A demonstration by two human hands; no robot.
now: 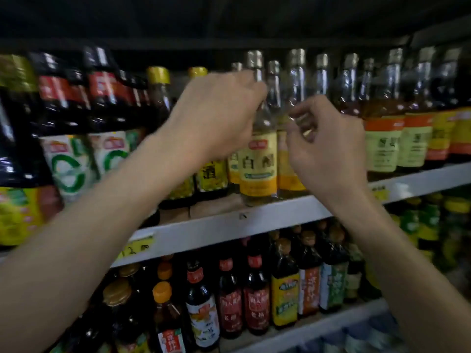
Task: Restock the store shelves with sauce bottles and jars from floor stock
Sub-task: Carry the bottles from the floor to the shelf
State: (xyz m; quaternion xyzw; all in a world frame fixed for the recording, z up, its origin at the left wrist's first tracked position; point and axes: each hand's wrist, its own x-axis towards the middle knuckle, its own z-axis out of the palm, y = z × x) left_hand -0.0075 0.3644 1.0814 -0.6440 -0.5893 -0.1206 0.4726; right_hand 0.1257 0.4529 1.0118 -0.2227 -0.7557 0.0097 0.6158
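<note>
Yellow-labelled bottle (258, 159) has the left hand (216, 115) curled round its neck; the right hand (328, 143) hangs loosely curled just beside.

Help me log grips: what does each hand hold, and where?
The left hand grips the yellow-labelled clear bottle by its neck; right hand: cannot tell.

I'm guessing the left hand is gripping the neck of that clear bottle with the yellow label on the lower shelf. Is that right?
Not quite. The left hand does grip the neck of the clear bottle with the yellow label, but that bottle stands at the front edge of the upper shelf, not the lower one. The head view shows this.
</note>
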